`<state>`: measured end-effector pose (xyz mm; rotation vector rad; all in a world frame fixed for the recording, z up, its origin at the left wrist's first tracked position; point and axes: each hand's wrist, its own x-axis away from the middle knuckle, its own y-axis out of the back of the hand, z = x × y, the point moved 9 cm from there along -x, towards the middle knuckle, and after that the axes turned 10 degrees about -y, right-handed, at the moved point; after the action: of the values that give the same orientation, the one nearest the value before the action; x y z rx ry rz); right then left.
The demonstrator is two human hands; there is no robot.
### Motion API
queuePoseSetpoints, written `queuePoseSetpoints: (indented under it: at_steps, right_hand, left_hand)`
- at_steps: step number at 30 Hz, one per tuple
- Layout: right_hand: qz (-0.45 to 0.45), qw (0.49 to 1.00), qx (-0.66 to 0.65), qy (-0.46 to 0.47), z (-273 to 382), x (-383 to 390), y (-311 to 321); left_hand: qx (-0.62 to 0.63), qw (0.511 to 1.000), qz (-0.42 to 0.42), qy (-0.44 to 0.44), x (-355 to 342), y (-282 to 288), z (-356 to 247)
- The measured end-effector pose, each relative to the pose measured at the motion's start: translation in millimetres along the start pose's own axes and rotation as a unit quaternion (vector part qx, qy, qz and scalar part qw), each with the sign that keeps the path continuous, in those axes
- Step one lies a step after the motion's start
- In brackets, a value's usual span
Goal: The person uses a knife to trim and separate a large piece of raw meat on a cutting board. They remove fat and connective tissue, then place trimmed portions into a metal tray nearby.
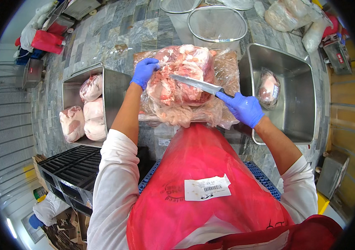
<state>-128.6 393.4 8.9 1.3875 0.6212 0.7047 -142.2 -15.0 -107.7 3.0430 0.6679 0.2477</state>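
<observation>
A large pile of raw meat [185, 89] with pale fat sits in front of me, on clear plastic film [181, 116] over a cardboard box [231, 75]. At its left edge, my left hand [145, 73] in a blue glove is closed, fingertips pinching the upper left part of the meat; whether film is also caught there I cannot tell. My right hand [244, 109], gloved in blue too, wraps around the dark handle of a knife [198, 83]. The blade points left and lies across the top of the meat.
To the left, a metal tub [117, 89] holds several meat pieces [93, 87]. A deeper metal tub [286, 121] on the right contains one wrapped piece [268, 89]. Beyond the box stand hoop-rimmed bins lined with clear bags [217, 25]. Black crates [71, 166] are at lower left.
</observation>
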Motion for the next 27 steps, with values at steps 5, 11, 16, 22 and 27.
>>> queuePoseSetpoints:
  at_steps: [5, 11, 16, 22, 27]
  right_hand:
    - [-0.018, 1.000, -0.012, 0.008, -6.1, -0.1, -8.4]
    - [-0.027, 0.999, -0.020, 0.013, -10.1, -1.3, -11.8]
    - [-0.024, 0.999, -0.028, 0.008, -11.6, -1.1, -16.1]
    - [0.001, 0.999, -0.031, -0.009, -7.7, -2.4, -13.5]
    - [-0.003, 0.999, -0.036, -0.021, -13.9, -0.1, -14.4]
  left_hand:
    - [-0.408, 0.902, 0.125, -0.067, 6.9, -25.0, -29.5]
    - [-0.312, 0.928, 0.163, -0.120, -3.1, -53.7, -52.4]
    - [-0.223, 0.950, 0.153, -0.157, 0.1, -71.1, -59.8]
    - [-0.214, 0.962, -0.038, -0.166, -8.4, -18.3, -44.4]
    - [-0.319, 0.924, -0.087, -0.193, 14.4, 6.9, -79.3]
